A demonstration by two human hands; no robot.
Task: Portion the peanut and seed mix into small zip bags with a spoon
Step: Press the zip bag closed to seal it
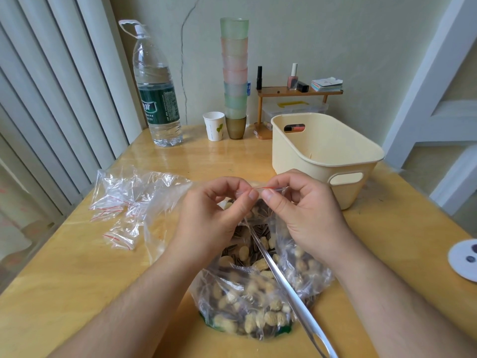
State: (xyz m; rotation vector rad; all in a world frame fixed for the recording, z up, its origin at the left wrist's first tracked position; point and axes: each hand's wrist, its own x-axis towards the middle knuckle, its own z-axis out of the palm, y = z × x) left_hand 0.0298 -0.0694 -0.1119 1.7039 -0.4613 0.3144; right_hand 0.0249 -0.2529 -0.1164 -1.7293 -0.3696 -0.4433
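Over mix bag (pixel 247 301), both hands (pixel 260 218) pinch zip bag (pixel 268 188), contents unclear.

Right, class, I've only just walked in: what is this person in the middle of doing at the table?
Both hands, left and right, pinch the red-striped top of a small clear zip bag above a large clear plastic bag of peanuts and seeds. A metal spoon rests in that mix. More small empty zip bags lie to the left; the cream plastic basket stands behind.
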